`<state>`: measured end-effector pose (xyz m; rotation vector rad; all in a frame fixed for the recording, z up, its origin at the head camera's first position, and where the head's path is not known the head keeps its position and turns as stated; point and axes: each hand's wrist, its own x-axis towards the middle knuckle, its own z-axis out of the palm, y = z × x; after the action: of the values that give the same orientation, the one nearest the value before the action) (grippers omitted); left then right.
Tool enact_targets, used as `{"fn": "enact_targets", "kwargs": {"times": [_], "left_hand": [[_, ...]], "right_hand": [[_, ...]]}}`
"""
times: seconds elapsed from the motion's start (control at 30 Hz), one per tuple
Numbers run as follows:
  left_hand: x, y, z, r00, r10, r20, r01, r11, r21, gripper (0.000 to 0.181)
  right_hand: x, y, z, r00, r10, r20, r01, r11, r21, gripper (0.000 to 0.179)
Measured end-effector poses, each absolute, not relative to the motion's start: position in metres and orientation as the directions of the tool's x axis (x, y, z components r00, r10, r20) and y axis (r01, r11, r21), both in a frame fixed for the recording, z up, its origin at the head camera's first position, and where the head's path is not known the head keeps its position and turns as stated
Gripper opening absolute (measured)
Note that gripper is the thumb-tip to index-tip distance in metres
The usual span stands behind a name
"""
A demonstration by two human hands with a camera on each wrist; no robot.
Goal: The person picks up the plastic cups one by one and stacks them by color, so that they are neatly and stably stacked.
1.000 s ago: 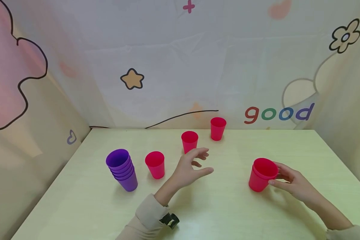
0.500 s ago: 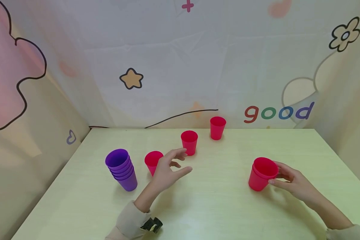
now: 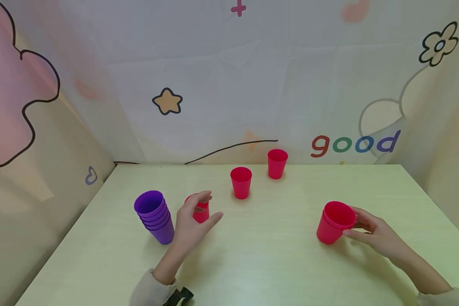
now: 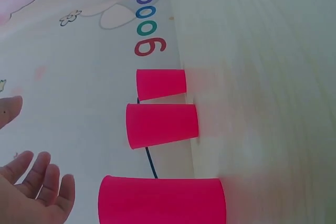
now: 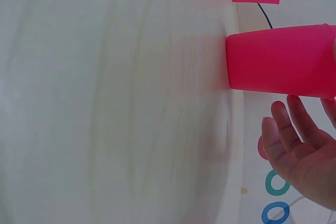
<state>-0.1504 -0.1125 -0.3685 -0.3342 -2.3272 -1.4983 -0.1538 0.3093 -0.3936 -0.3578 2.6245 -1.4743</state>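
My left hand (image 3: 193, 222) hovers over the table with its fingers loosely bent and nothing in them. It partly hides a red cup (image 3: 202, 214) behind it; the left wrist view shows a gap between the fingers and that red cup (image 4: 163, 200). On the right, two nested red cups (image 3: 330, 227) stand upright on the table. My right hand (image 3: 375, 233) holds them near the rim from the right, thumb in front and fingers behind. In the right wrist view, fingertips (image 5: 294, 100) meet the side of the nested cups (image 5: 278, 61).
A stack of several purple cups (image 3: 158, 221) stands left of my left hand, leaning slightly in view. Two single red cups stand farther back: one near the middle (image 3: 241, 183), another (image 3: 277, 165) by the table's rear edge. A printed cloth (image 3: 229, 93) hangs behind the table.
My left hand has moved left, from in front of the middle red cup to in front of the leftmost red cup. The right hand and its nested cups have stayed put.
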Motion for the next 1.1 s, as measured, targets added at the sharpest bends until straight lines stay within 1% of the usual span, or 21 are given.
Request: {"fn": "enact_targets", "kwargs": {"times": [0.3,0.43,0.63,0.77,0.93,1.1], "left_hand": [[-0.152,-0.121,-0.369,-0.897,-0.114,0.427,0.324,0.487,0.811,0.054],[-0.157,-0.123,-0.373,-0.908,-0.137,0.396,0.288,0.481,0.828,0.063],[-0.165,-0.127,-0.378,-0.944,-0.187,0.271,0.153,0.479,0.864,0.080],[-0.170,-0.128,-0.380,-0.959,-0.231,0.166,0.050,0.439,0.897,0.087],[-0.174,-0.130,-0.383,-0.960,-0.273,0.059,-0.050,0.376,0.925,0.086],[-0.176,-0.129,-0.386,-0.960,-0.279,0.005,-0.098,0.352,0.931,0.081]], "right_hand": [[-0.154,0.309,-0.393,-0.965,-0.260,0.023,-0.154,0.495,-0.855,0.060],[-0.154,0.309,-0.393,-0.964,-0.263,0.029,-0.159,0.489,-0.858,0.060],[-0.155,0.308,-0.393,-0.964,-0.263,0.027,-0.159,0.493,-0.855,0.061],[-0.155,0.307,-0.393,-0.965,-0.262,0.031,-0.164,0.503,-0.849,0.061],[-0.155,0.306,-0.393,-0.965,-0.260,0.026,-0.159,0.505,-0.848,0.061],[-0.155,0.305,-0.392,-0.963,-0.267,0.044,-0.180,0.513,-0.839,0.062]]}}
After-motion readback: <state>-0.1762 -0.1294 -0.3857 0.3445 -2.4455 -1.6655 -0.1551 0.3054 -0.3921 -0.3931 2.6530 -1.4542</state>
